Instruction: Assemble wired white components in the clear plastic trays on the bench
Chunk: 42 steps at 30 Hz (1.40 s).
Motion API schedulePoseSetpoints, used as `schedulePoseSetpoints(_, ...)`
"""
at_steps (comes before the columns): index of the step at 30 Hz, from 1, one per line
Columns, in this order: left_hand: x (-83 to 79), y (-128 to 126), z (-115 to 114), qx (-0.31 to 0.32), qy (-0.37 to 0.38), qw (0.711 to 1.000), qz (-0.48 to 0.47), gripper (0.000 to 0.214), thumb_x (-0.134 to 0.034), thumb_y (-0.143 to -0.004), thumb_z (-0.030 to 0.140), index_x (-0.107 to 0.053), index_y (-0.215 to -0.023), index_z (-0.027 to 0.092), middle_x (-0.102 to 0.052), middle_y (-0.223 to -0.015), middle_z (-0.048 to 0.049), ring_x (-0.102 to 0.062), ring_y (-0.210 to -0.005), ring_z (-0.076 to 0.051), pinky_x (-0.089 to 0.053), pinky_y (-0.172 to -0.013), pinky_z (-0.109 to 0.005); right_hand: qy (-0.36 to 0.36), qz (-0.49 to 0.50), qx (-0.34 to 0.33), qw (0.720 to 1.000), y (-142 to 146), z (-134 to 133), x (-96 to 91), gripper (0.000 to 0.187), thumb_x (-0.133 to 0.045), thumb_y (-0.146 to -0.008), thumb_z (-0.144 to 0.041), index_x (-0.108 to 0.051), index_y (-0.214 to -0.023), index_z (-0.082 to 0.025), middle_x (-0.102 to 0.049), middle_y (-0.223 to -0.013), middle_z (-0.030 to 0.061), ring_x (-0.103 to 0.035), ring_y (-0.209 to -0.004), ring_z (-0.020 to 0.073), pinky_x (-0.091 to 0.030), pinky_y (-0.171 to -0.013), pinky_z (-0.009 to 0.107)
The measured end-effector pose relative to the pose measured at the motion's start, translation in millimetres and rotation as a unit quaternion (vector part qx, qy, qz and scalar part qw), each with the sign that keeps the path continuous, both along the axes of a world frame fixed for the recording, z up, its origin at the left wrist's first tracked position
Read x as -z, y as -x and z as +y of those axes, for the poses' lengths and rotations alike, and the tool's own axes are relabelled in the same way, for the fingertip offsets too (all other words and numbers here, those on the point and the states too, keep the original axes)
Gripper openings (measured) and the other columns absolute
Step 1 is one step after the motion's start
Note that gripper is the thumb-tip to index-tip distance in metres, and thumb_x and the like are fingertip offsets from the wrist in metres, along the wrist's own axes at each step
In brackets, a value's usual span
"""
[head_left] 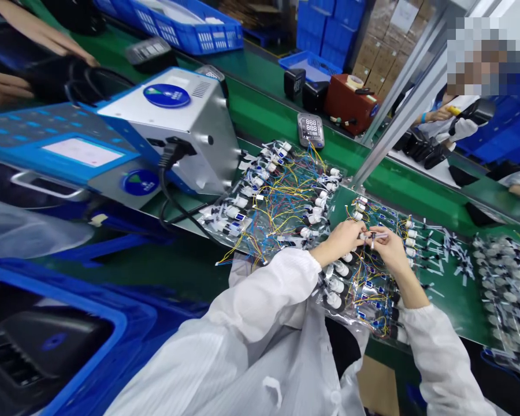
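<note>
My left hand (345,238) and my right hand (387,247) meet over the green bench, both in white sleeves. Their fingers pinch together on one small white cylindrical part with thin wires (371,236), held between them. Under the hands lie rows of the same small white and black parts with red, yellow and blue wires (359,289) on clear plastic. A bigger tangle of wired parts (281,196) lies just to the left of my left hand.
A silver and blue machine (173,127) with a black power cable stands at the left. A small digital display (311,129) lies beyond the wires. More bagged parts (507,289) lie at right. Blue crates (186,23) stand behind; other people's hands (8,86) work at the far left and far right.
</note>
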State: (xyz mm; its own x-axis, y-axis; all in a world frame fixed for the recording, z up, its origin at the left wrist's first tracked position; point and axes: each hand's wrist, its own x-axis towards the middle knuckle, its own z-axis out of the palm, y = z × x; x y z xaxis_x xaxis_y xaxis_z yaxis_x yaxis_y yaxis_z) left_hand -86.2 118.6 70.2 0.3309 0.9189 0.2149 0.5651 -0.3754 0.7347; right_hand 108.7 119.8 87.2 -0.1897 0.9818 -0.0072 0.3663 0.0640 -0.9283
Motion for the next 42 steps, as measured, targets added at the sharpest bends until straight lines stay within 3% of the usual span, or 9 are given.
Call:
schedulePoseSetpoints(3, 1.7, -1.6, -0.2, -0.003, 0.002, 1.000, -0.004, 0.026, -0.081, -0.088, 0.024, -0.073, -0.112, 0.019, -0.079, -0.103, -0.0071, -0.075, -0.100, -0.023, -0.058, -0.093, -0.033, 0.002, -0.008, -0.026, 1.000, -8.2, -1.4, -0.4, 0.046, -0.088, -0.071, -0.044, -0.073, -0.108, -0.022, -0.081, -0.102, 0.0089, -0.076, -0.089, 0.0237, -0.063, -0.082, 0.039)
schedulePoseSetpoints(10, 0.1, -1.7, -3.2, 0.004, 0.005, 1.000, -0.006, 0.024, -0.077, -0.087, 0.018, -0.074, -0.111, 0.020, -0.077, -0.107, -0.0076, -0.072, -0.104, -0.024, -0.057, -0.099, -0.037, -0.162, -0.176, -0.058, 0.969, 7.6, -7.4, -15.0, 0.012, -0.072, -0.086, -0.032, -0.076, -0.094, -0.024, -0.077, -0.098, 0.0073, -0.072, -0.084, 0.0234, -0.061, -0.075, 0.037)
schedulePoseSetpoints(13, -1.5, -1.5, -4.0, 0.007, 0.007, 1.000, -0.007, 0.023, -0.075, -0.088, 0.018, -0.074, -0.110, 0.020, -0.077, -0.107, -0.0076, -0.071, -0.104, -0.024, -0.056, -0.100, -0.037, -0.202, -0.232, -0.039, 0.951, 8.7, -6.0, -17.2, 0.009, -0.066, -0.086, -0.025, -0.075, -0.088, -0.024, -0.077, -0.091, 0.0059, -0.071, -0.080, 0.0230, -0.058, -0.077, 0.037)
schedulePoseSetpoints(18, -4.4, -2.1, -5.2, 0.002, 0.016, 1.000, -0.006, 0.018, -0.073, -0.089, 0.017, -0.075, -0.106, 0.020, -0.076, -0.105, -0.0078, -0.071, -0.104, -0.024, -0.056, -0.100, -0.036, -0.189, -0.241, -0.039, 0.951, 7.7, -5.1, -15.4, 0.009, -0.064, -0.083, -0.022, -0.072, -0.087, -0.024, -0.078, -0.087, 0.0036, -0.072, -0.077, 0.0226, -0.057, -0.078, 0.036)
schedulePoseSetpoints(25, -16.1, -0.8, -9.4, -0.008, 0.030, 0.998, 0.053, 0.014, -0.071, -0.092, 0.015, -0.073, -0.105, 0.019, -0.076, -0.102, -0.0094, -0.073, -0.102, -0.026, -0.058, -0.096, -0.037, -0.198, -0.266, -0.061, 0.942, 17.9, -5.9, -22.6, 0.026, -0.054, -0.072, -0.008, -0.067, -0.088, -0.025, -0.076, -0.086, 0.0017, -0.071, -0.079, 0.0218, -0.054, -0.081, 0.033)
schedulePoseSetpoints(33, -14.1, -1.3, -5.8, 0.003, 0.041, 0.997, 0.065, 0.010, -0.074, -0.092, 0.017, -0.074, -0.102, 0.018, -0.076, -0.103, -0.0104, -0.073, -0.104, -0.027, -0.058, -0.098, -0.037, -0.181, -0.301, -0.117, 0.929, 19.8, 4.9, -28.1, 0.022, -0.055, -0.068, -0.006, -0.065, -0.077, -0.023, -0.074, -0.078, 0.0023, -0.069, -0.076, 0.0212, -0.049, -0.076, 0.031)
schedulePoseSetpoints(36, -12.9, -0.6, -6.6, 0.006, 0.023, 0.998, 0.062, 0.014, -0.074, -0.092, 0.018, -0.073, -0.106, 0.018, -0.077, -0.107, -0.0099, -0.073, -0.106, -0.026, -0.057, -0.099, -0.036, -0.143, -0.261, -0.094, 0.950, 15.1, 8.7, -23.7, 0.015, -0.060, -0.074, -0.011, -0.067, -0.079, -0.022, -0.074, -0.079, 0.0027, -0.068, -0.075, 0.0206, -0.050, -0.078, 0.033)
schedulePoseSetpoints(38, -11.9, -0.6, -7.2, 0.006, 0.012, 0.999, 0.051, 0.018, -0.074, -0.094, 0.019, -0.073, -0.112, 0.018, -0.077, -0.110, -0.0095, -0.072, -0.108, -0.026, -0.057, -0.099, -0.035, -0.079, -0.179, -0.075, 0.978, 8.2, 8.6, -17.6, 0.010, -0.070, -0.077, -0.021, -0.068, -0.086, -0.023, -0.075, -0.082, 0.0026, -0.068, -0.073, 0.0197, -0.052, -0.075, 0.033)
schedulePoseSetpoints(42, -7.9, -1.8, -5.9, -0.012, -0.003, 1.000, 0.026, 0.015, -0.071, -0.095, 0.021, -0.075, -0.109, 0.019, -0.079, -0.108, -0.0087, -0.073, -0.108, -0.024, -0.056, -0.100, -0.034, 0.017, 0.018, -0.034, 0.999, -7.1, 0.7, 0.5, 0.037, -0.077, -0.074, -0.032, -0.066, -0.108, -0.024, -0.076, -0.089, 0.0025, -0.068, -0.072, 0.0179, -0.055, -0.068, 0.031)
